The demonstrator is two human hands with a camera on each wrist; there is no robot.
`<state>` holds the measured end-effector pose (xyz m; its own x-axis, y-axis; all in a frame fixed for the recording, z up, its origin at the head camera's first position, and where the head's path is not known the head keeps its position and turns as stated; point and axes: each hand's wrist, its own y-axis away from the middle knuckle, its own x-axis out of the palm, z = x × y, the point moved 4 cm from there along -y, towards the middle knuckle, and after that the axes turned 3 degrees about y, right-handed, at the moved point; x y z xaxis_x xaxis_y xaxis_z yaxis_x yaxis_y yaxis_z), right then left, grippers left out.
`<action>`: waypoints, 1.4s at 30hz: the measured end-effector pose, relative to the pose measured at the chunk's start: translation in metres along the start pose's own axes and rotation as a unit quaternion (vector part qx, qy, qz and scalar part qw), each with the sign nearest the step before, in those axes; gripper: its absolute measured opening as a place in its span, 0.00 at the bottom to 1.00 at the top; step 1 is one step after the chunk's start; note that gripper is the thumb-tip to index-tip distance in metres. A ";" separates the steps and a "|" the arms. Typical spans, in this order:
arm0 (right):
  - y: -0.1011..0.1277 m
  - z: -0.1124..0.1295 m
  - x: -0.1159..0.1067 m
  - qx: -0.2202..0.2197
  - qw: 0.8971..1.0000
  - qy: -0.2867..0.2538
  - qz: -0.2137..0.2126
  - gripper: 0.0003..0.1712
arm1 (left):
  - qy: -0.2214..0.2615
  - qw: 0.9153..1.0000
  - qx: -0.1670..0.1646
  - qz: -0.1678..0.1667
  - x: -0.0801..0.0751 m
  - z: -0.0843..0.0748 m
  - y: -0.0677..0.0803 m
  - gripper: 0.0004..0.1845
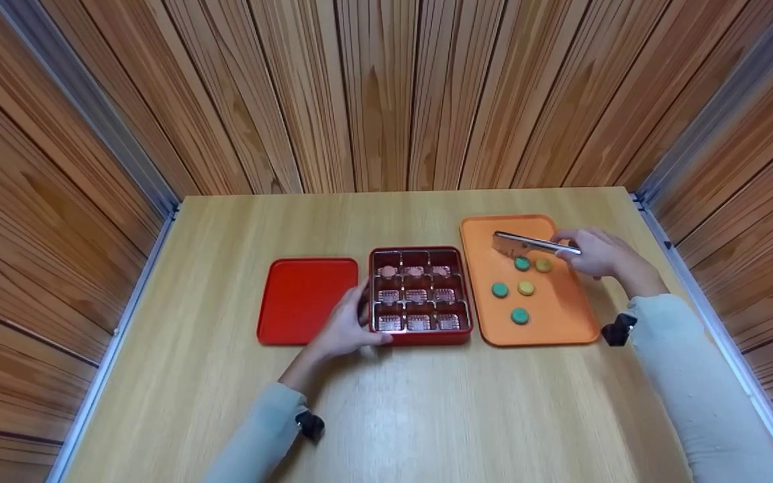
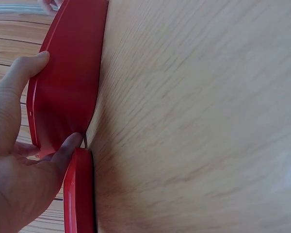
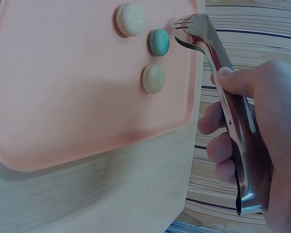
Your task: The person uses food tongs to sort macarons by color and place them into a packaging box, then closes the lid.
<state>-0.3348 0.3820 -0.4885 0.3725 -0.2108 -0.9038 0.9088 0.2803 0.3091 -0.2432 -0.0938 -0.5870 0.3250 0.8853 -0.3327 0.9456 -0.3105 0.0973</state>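
Tongs (image 1: 535, 243) sit clasped in the right hand (image 1: 598, 253) over the orange tray (image 1: 564, 322) of macarons (image 1: 519, 316) at centre right, while the left hand (image 1: 346, 329) grips the red compartment box (image 1: 420, 335) mid-frame, beside its lid (image 1: 306, 298).

Metal tongs (image 1: 533, 243): level above orange tray (image 1: 561, 322), tips at 9 o'clock. Red compartment box (image 1: 420, 335): open, flat on desk (image 1: 427, 402).

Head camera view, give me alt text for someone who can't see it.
A person's right hand holds metal tongs over an orange tray with five small green and yellow macarons, while the left hand grips a red compartment box. The box's red lid lies beside it on a wooden table.
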 end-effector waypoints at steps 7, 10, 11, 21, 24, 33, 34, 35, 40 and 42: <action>0.003 0.001 -0.006 -0.003 1.000 -0.005 -0.004 0.24 | -0.004 1.000 0.007 -0.002 -0.001 -0.001 0.001 0.69; 0.004 0.003 -0.008 -0.008 1.000 -0.001 -0.010 0.24 | -0.007 1.000 0.008 -0.003 -0.001 -0.001 0.001 0.69; 0.004 0.004 -0.009 -0.009 1.000 0.001 -0.011 0.24 | -0.005 1.000 0.007 -0.003 -0.001 -0.001 0.001 0.68; 0.005 0.016 -0.016 -0.027 0.999 0.013 -0.020 0.24 | 0.002 1.000 0.009 -0.004 0.000 -0.001 0.003 0.69; 0.007 0.024 -0.020 -0.039 0.998 0.026 -0.034 0.23 | 0.003 1.000 0.009 -0.004 0.000 -0.002 0.002 0.69; 0.007 0.047 -0.022 -0.068 0.995 0.059 -0.052 0.22 | 0.001 1.000 0.009 -0.004 -0.001 -0.002 0.002 0.69; 0.007 0.050 -0.022 -0.072 0.994 0.061 -0.054 0.22 | 0.001 1.000 0.010 -0.003 -0.001 -0.002 0.002 0.69; 0.006 0.053 -0.022 -0.076 0.993 0.064 -0.057 0.21 | -0.001 1.000 0.011 -0.003 -0.001 -0.002 0.001 0.69; 0.005 0.067 -0.020 -0.102 0.989 0.075 -0.074 0.18 | -0.004 1.000 0.022 -0.003 -0.001 -0.001 0.001 0.69; 0.005 0.072 -0.020 -0.111 0.988 0.078 -0.078 0.18 | -0.001 1.000 0.026 -0.002 -0.001 -0.001 0.001 0.69</action>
<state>-0.3237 0.3204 -0.4479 0.1818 -0.1259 -0.9752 0.8831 0.4572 0.1056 -0.2427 -0.0942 -0.5856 0.3216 0.8858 -0.3345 0.9445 -0.3251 0.0472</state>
